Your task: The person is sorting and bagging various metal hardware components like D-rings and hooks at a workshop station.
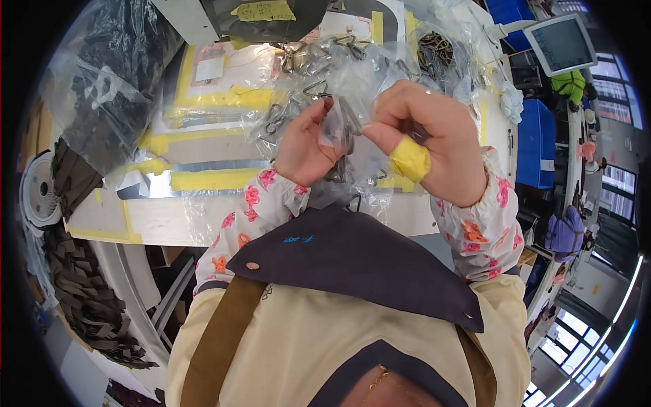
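Observation:
Over the worktable, my left hand (303, 150) is cupped round a clear plastic bag (337, 125), palm turned up. Dark metal pieces show through the film, but their exact kind is unclear. My right hand (444, 125), with yellow tape round its thumb, is closed in a pinch at the right side of that bag. Just beyond my left fingers lies a triangular metal ring (316, 88). More metal hardware (288, 57) lies among crumpled clear bags behind my hands. At the back right, another clear bag holds bronze-coloured metal pieces (435, 51).
A machine (261, 20) with a yellow note stands at the table's back. Yellow tape (217, 180) edges sheets on the tabletop. Left are a large clear bag (112, 81), a white fan (42, 190) and dark fabric strips (85, 292). A grey display (559, 44) and blue bin (536, 144) stand right.

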{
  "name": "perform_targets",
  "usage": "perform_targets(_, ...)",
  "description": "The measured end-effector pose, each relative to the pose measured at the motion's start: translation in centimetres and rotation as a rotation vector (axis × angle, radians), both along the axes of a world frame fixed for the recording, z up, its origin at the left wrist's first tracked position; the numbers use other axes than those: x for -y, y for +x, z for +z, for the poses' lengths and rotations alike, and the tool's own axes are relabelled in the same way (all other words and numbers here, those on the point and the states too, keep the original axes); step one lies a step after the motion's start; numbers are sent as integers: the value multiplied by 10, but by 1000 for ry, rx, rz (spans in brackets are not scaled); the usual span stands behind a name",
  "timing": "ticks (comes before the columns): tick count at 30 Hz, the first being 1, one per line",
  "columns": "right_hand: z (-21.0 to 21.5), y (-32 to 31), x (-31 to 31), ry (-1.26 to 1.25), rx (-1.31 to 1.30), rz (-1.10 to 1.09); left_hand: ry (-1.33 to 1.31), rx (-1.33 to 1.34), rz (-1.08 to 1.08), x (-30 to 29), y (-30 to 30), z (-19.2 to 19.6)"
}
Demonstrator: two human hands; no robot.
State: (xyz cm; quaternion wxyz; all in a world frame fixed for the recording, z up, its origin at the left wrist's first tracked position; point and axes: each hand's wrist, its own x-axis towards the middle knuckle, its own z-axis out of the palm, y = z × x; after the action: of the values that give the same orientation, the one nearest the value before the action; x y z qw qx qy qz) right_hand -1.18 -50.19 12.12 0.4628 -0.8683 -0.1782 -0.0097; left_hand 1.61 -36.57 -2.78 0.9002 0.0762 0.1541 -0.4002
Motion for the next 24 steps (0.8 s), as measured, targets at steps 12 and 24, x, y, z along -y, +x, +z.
perform_targets(12,-12,4,3,19,238,-206,14,107,-23,2,-1,17)
perform_targets(24,-38,-3,62,578,-314,-345,1169,893,126,-37,15,7)
